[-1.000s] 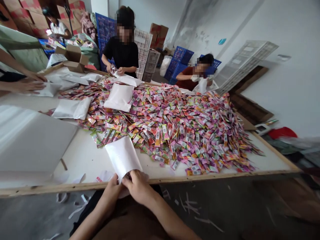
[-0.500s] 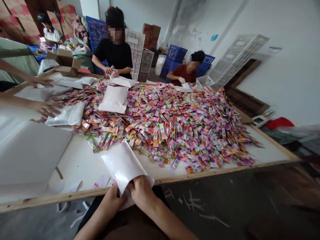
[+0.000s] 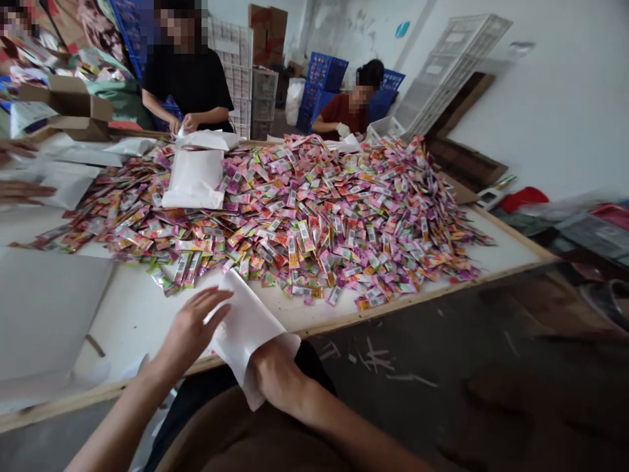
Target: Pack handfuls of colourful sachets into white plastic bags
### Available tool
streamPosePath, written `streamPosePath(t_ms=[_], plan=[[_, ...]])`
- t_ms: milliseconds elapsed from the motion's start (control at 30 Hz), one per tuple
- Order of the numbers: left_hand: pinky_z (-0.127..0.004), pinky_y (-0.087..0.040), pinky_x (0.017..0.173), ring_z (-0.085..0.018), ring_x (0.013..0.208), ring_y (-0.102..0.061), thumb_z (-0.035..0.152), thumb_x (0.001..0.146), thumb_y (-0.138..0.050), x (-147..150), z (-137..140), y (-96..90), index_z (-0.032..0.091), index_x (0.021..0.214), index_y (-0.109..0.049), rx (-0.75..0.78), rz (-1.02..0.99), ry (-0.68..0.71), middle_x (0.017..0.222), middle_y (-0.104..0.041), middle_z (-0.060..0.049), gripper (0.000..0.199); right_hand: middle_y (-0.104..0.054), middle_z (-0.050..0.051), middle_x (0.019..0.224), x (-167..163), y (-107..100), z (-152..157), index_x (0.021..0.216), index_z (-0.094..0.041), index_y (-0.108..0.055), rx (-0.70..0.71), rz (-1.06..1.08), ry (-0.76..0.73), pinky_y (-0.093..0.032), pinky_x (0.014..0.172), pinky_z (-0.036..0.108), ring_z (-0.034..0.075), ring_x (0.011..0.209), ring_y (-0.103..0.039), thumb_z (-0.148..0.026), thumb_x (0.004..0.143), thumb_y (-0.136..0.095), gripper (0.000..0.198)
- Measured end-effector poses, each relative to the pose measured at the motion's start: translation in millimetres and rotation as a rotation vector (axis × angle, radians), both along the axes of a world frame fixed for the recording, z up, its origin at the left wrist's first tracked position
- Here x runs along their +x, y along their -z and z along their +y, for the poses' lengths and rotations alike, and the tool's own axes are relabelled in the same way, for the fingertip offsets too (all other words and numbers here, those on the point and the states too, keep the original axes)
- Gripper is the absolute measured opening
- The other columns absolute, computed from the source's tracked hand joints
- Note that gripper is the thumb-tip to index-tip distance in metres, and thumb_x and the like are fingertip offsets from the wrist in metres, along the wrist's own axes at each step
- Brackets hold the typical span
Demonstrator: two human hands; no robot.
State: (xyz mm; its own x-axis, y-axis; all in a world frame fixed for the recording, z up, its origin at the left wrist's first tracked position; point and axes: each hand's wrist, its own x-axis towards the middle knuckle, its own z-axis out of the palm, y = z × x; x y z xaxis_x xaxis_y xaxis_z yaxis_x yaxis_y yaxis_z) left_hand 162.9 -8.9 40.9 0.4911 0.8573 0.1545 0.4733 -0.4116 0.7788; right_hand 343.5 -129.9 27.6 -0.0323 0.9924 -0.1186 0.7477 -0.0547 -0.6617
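Note:
A white mailing bag point(image 3: 248, 314) lies over the table's near edge, its mouth toward me. My right hand point(image 3: 278, 373) reaches inside that mouth, so its fingers are hidden. My left hand point(image 3: 199, 324) is beside the bag's left side, fingers stretched out and apart, holding nothing. Just beyond the bag spreads a big heap of small colourful sachets point(image 3: 314, 223), pink, orange and purple. A plump white bag point(image 3: 193, 177) rests on the heap farther back.
Two people point(image 3: 189, 85) stand or sit across the table, one point(image 3: 346, 111) with a white glove. Another person's hands point(image 3: 24, 190) touch white bags at left. An open carton point(image 3: 73, 111) stands at the far left. The table's wooden edge point(image 3: 442, 288) runs rightward.
My left hand has let go of the bag's mouth and risen to its left side, fingers opening. My right hand has gone deeper into the bag. The view has shifted right and down.

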Motion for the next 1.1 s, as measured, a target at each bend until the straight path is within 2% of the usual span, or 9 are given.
streamPosePath(t_ms=[67, 200, 333, 433, 600, 800, 933, 1000, 1100], plan=[[-0.062, -0.031, 0.111, -0.035, 0.128, -0.054, 0.038, 0.092, -0.052, 25.8, 5.7, 20.1, 0.028, 0.123, -0.069, 0.246, 0.169, 0.156, 0.128, -0.068, -0.01, 0.037, -0.07, 0.009, 0.109, 15.0, 1.4, -11.4, 0.101, -0.017, -0.074, 0.114, -0.09, -0.141, -0.048, 0.093, 0.03, 0.024, 0.104, -0.062, -0.011, 0.091, -0.053, 0.024], [-0.074, -0.006, 0.113, -0.041, 0.144, -0.03, 0.032, 0.093, -0.052, 58.4, -15.7, 50.8, 0.027, 0.137, -0.059, 0.518, 0.462, 0.267, 0.148, -0.051, -0.013, 0.044, -0.07, 0.009, 0.096, 45.8, 5.2, -20.4, 0.096, -0.017, -0.071, 0.3, -0.144, -0.251, -0.048, 0.092, 0.034, 0.022, 0.098, -0.06, -0.013, 0.095, -0.05, 0.022], [-0.067, -0.007, 0.118, -0.033, 0.138, -0.043, 0.021, 0.096, -0.046, 69.3, -28.2, 54.1, 0.022, 0.134, -0.059, 0.582, 0.435, 0.368, 0.139, -0.06, -0.013, 0.041, -0.069, 0.009, 0.093, 73.6, 4.3, -5.6, 0.098, -0.018, -0.07, 0.341, -0.075, 0.094, -0.048, 0.089, 0.033, 0.021, 0.095, -0.06, -0.013, 0.093, -0.053, 0.018], [-0.062, -0.016, 0.12, -0.028, 0.133, -0.051, 0.021, 0.098, -0.046, 71.1, -21.6, 50.7, 0.02, 0.132, -0.059, 0.613, 0.328, 0.424, 0.131, -0.067, -0.009, 0.037, -0.069, 0.008, 0.091, 85.1, 6.2, 19.3, 0.098, -0.017, -0.069, 0.075, -0.01, 0.333, -0.047, 0.082, 0.035, 0.024, 0.09, -0.061, -0.018, 0.081, -0.071, 0.017], [-0.044, -0.038, 0.114, -0.024, 0.132, -0.051, 0.009, 0.091, -0.052, 29.6, -23.4, 43.0, 0.013, 0.124, -0.062, 0.711, 0.11, 0.494, 0.122, -0.07, -0.012, 0.035, -0.052, -0.008, 0.058, 91.2, 12.1, 29.0, 0.096, -0.021, -0.063, -0.078, 0.219, 0.361, -0.039, 0.056, 0.022, 0.012, 0.056, -0.052, -0.016, 0.075, -0.071, 0.023], [-0.051, -0.025, 0.12, -0.028, 0.144, -0.034, 0.019, 0.094, -0.049, -5.6, -51.4, 40.4, 0.015, 0.152, -0.033, 0.644, 0.305, 0.672, 0.15, -0.048, -0.013, 0.06, -0.056, -0.004, 0.065, 90.7, -3.3, -8.5, 0.09, -0.019, -0.062, -0.015, 0.045, 0.38, -0.041, 0.064, 0.026, 0.015, 0.063, -0.054, -0.015, 0.075, -0.073, 0.019], [-0.053, -0.024, 0.12, -0.028, 0.143, -0.037, 0.027, 0.096, -0.05, 12.7, -59.3, 49.2, 0.018, 0.154, -0.028, 0.655, 0.325, 0.55, 0.147, -0.052, -0.013, 0.063, -0.066, 0.004, 0.087, 65.1, -20.7, -15.7, 0.083, -0.019, -0.071, 0.198, 0.035, -0.044, -0.045, 0.089, 0.032, 0.019, 0.093, -0.059, -0.006, 0.085, -0.061, 0.017], [-0.052, -0.019, 0.121, -0.027, 0.146, -0.031, 0.026, 0.097, -0.047, 18.7, -64.2, 51.3, 0.016, 0.155, -0.024, 0.653, 0.383, 0.504, 0.151, -0.047, -0.014, 0.063, -0.067, 0.002, 0.089, 50.8, -20.9, -17.0, 0.085, -0.022, -0.075, 0.132, 0.244, -0.312, -0.046, 0.09, 0.028, 0.016, 0.093, -0.061, -0.008, 0.085, -0.064, 0.018], [-0.053, -0.015, 0.121, -0.028, 0.149, -0.022, 0.029, 0.098, -0.045, 19.8, -70.7, 49.5, 0.017, 0.156, -0.021, 0.641, 0.471, 0.507, 0.158, -0.036, -0.013, 0.064, -0.066, 0.001, 0.092, 38.3, -9.4, -19.5, 0.089, -0.022, -0.078, 0.027, 0.39, -0.403, -0.049, 0.088, 0.026, 0.015, 0.09, -0.062, -0.011, 0.08, -0.073, 0.016]])
